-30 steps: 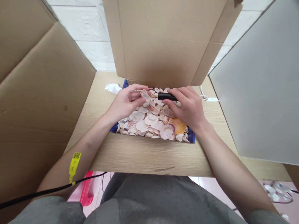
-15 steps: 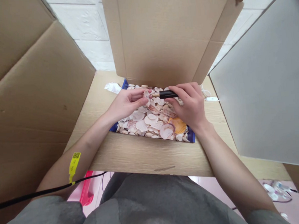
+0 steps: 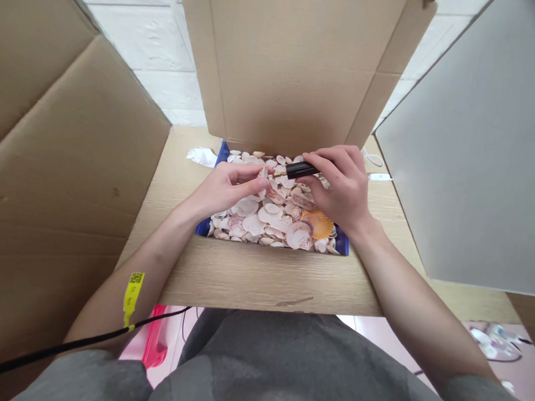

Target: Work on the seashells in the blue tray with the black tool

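Note:
Between the thumb and fingers of my left hand is a small pale shell. My right hand is wrapped round a black-handled tool, whose thin brass-coloured tip points left at the shell; whether it touches is too small to tell. Both hands are above a shallow box with blue ends, filled with white and pinkish shells. An orange scallop shell lies near the box's right front corner.
The box stands on a wooden table. Behind it rises a cardboard flap. Cardboard flanks the left, a grey panel the right. White crumpled material lies left of the box, and a white cable right of it.
The shell in my left hand has turned slightly, and the fingers round it have shifted. My right hand and the tool have moved only a little.

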Available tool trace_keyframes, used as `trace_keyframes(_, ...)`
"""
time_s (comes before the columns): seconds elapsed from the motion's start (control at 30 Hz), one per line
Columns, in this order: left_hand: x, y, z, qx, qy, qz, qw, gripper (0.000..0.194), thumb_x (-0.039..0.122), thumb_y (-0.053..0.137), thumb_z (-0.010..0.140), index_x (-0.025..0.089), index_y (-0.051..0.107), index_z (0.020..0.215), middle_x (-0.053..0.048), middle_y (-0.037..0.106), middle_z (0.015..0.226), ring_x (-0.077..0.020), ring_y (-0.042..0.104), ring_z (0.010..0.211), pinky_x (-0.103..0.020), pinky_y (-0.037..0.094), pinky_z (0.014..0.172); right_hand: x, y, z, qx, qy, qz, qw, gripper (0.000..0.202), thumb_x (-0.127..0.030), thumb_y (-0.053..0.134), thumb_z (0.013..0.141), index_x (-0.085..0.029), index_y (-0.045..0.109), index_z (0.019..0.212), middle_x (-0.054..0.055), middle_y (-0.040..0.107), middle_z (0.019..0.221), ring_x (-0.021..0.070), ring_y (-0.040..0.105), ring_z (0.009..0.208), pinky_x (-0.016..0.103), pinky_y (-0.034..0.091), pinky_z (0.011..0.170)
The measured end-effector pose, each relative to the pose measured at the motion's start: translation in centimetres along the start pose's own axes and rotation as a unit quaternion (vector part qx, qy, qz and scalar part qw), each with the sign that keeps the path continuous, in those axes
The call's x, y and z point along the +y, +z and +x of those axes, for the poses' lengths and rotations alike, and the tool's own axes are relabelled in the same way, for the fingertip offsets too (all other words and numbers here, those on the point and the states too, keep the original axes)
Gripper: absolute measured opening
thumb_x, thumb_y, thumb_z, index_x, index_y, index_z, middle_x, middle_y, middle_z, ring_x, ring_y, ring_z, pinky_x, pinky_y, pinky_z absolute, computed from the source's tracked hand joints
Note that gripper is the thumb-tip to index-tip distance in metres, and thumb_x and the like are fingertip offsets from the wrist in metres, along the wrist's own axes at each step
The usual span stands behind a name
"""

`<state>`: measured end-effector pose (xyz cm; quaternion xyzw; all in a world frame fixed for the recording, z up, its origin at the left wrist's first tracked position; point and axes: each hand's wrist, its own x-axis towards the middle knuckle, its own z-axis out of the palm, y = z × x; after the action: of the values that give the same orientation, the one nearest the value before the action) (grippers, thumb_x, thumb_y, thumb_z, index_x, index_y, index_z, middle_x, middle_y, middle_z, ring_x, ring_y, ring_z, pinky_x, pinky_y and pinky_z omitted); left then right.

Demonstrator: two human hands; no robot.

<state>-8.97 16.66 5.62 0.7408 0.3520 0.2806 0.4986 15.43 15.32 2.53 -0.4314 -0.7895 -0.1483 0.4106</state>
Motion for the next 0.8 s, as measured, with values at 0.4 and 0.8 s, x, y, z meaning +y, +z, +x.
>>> trace_keyframes(0.4,-0.52,0.14,-0.10,0.045,-0.012,-0.041,0.998,0.028,0.039,0.062,0.090,0.017,0.071,0.106,-0.004,0.072,0.095,-0.0160,0.066,0.088,-0.025,0.052,0.078,-0.05,-0.01,-0.07,-0.099,0.042,0.028,0.994,0.032,-0.045,0.055,0.090,-0.020,0.065,0.106,0.006,0.070,0.093,0.0196,0.060,0.085,0.034,0.047,0.077)
trace_keyframes(0.8,-0.34,0.19,-0.13,0.025,-0.027,-0.032,0.999,0.033,0.039,0.061,0.090,0.018,0.071,0.113,-0.005,0.075,0.101,-0.0153,0.067,0.085,-0.023,0.053,0.073,0.09,-0.01,-0.04,-0.070,0.027,0.010,0.997,0.031,-0.044,0.059,0.088,-0.024,0.064,0.111,0.006,0.069,0.102,0.0218,0.059,0.093,0.038,0.046,0.082)
